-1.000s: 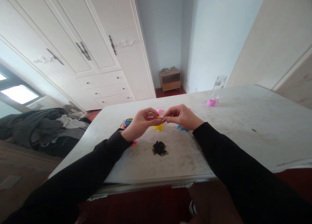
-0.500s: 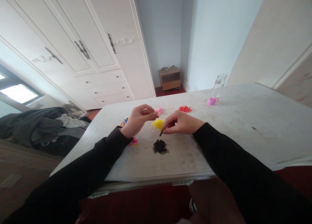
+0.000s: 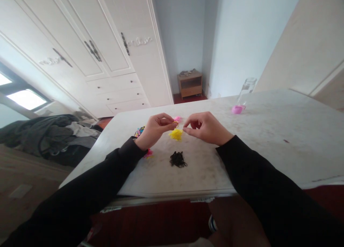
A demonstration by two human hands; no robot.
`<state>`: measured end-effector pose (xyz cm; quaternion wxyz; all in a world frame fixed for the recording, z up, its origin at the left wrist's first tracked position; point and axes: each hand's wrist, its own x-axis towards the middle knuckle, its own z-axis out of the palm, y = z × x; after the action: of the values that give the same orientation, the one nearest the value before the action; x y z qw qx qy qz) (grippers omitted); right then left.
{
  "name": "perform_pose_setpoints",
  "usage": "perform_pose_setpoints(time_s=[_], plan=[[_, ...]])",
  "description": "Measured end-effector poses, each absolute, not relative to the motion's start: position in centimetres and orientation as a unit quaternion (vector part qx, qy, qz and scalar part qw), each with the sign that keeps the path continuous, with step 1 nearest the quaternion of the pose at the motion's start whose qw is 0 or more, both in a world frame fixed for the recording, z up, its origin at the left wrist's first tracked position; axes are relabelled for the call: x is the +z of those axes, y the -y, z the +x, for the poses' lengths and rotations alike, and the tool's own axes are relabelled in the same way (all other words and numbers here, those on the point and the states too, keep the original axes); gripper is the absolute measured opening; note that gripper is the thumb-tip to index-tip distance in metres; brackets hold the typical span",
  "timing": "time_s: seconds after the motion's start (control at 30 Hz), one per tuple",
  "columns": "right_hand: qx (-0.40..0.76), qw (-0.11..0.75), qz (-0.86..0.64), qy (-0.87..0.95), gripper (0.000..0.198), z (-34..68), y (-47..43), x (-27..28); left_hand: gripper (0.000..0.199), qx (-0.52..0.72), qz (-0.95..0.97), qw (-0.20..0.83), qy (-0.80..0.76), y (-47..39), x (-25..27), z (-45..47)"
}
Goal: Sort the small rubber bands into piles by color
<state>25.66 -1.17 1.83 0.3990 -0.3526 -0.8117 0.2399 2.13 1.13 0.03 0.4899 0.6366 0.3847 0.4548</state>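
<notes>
My left hand [image 3: 158, 128] is raised over the white table. Its thumb and forefinger pinch a small yellowish rubber band [image 3: 176, 123]. Close by on the right, my right hand [image 3: 205, 128] holds its thumb and forefinger together, apart from the left fingertips; the black rubber band in this pinch hardly shows. Beneath the hands lies a pile of yellow rubber bands [image 3: 176, 134], with pink bands [image 3: 178, 119] just behind. Nearer me is a heap of black rubber bands [image 3: 178, 159]. Mixed coloured bands [image 3: 139, 131] are partly covered by my left hand.
More pink and yellow bands [image 3: 148, 153] lie beside my left cuff. A pink cup-like object [image 3: 238, 109] and a clear glass bottle [image 3: 246, 86] stand at the back right of the table [image 3: 258, 150]. Dark clothes [image 3: 51, 136] are heaped beyond its left side.
My right hand has risen from above the black heap to beside my left fingertips, and now covers the red bands behind. My left hand keeps its pinch. The view has shifted slightly.
</notes>
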Motion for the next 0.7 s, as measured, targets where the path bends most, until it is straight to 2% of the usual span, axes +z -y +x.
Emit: perform_pose_setpoints(time_s=[0.1, 0.23, 0.7], plan=[[0.192, 0.436, -0.354, 0.805, 0.007, 25.8, 0.8, 1.9, 0.045, 0.449, 0.634, 0.498, -0.386, -1.1, 0.0, 2.1], [0.179, 0.438, -0.348, 0.809, 0.007, 25.7, 0.5, 1.5, 0.042, 0.442, 0.632, 0.507, -0.385, -0.8, 0.1, 2.2], [0.258, 0.430, -0.271, 0.822, 0.010, 24.9, 0.5, 0.5, 0.034, 0.421, 0.696, 0.436, -0.386, -0.2, 0.6, 2.5]])
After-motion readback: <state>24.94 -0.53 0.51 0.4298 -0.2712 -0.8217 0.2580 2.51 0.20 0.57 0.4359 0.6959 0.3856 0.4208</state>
